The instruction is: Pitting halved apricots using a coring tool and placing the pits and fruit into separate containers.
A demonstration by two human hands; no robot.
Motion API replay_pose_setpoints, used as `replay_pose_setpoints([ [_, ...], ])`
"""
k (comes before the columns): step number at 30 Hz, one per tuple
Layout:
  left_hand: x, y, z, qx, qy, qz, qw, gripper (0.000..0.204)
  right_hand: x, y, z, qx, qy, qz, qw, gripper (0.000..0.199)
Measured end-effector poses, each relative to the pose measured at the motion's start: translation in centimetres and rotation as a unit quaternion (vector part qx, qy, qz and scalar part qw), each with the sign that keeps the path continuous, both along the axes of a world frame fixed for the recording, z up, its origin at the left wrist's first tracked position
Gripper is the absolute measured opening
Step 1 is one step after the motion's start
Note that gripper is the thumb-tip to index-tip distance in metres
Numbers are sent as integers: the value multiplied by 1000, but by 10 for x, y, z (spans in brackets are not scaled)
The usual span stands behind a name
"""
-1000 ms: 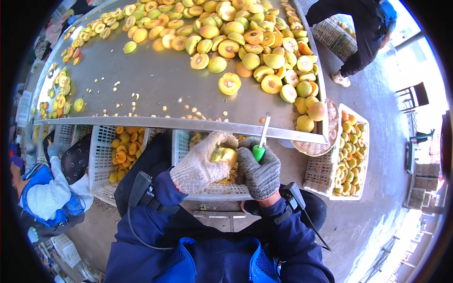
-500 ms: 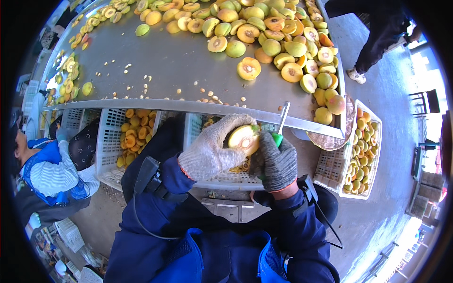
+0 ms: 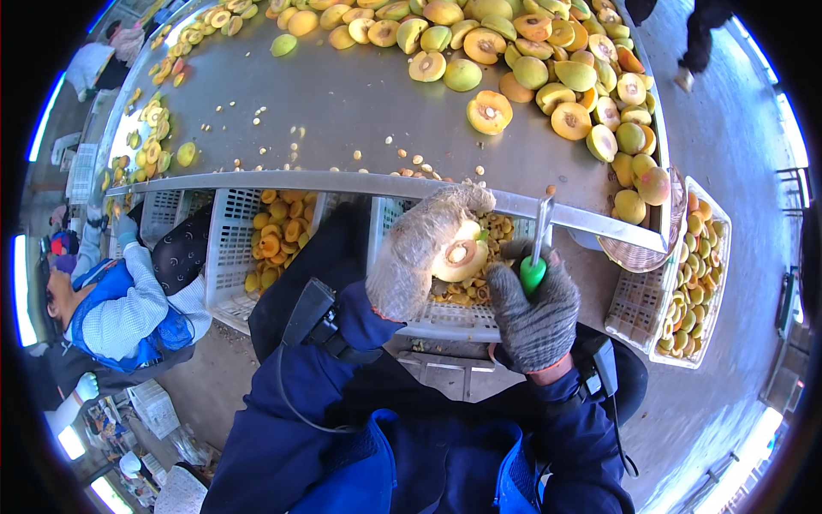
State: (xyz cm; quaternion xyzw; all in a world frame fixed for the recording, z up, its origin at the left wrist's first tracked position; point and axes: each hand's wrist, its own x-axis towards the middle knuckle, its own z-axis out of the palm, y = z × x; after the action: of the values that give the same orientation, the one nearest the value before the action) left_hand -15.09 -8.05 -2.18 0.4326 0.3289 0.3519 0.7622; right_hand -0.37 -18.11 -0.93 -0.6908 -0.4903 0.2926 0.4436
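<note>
My left hand (image 3: 402, 261), in a pale knitted glove, is closed around a halved yellow peach-like fruit (image 3: 452, 272). Its cut face is turned up, with a pale seed showing in the middle. To the right of the fruit and apart from it, my right hand (image 3: 539, 321) in a grey striped glove grips a pitting tool by its green handle (image 3: 533, 274). The tool's narrow metal shaft points up toward the table edge, and a small brown bit (image 3: 550, 190) shows at its tip. Both hands are over a crate (image 3: 445, 325) holding orange fruit pieces.
A metal table (image 3: 325, 111) with a raised rim lies ahead, heaped with halved fruit (image 3: 548, 73) and scattered with seeds. Crates of fruit stand below the rim and at the right (image 3: 698, 283), beside a wicker basket (image 3: 638, 253). At the left sits a co-worker (image 3: 128, 300) in a blue vest.
My hands have moved apart, and the tool is now away from the fruit with its shaft upright. The fruit's cut face has turned more upward. The whole view has shifted somewhat.
</note>
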Motion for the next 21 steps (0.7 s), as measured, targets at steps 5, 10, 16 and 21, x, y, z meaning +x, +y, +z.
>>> replay_pose_setpoints([
  [5,1,-2,4,58,103,-96,988,53,2,13,15,-70,133,-49,987,21],
  [10,-1,1,1,-26,3,17,1000,44,7,4,13,-44,280,-123,951,14],
  [16,2,-2,-1,-64,-42,52,996,50,-15,-18,-4,86,-90,104,987,24],
  [21,-6,-1,6,-104,-90,0,991,42,-21,-18,-14,30,-146,122,981,27],
])
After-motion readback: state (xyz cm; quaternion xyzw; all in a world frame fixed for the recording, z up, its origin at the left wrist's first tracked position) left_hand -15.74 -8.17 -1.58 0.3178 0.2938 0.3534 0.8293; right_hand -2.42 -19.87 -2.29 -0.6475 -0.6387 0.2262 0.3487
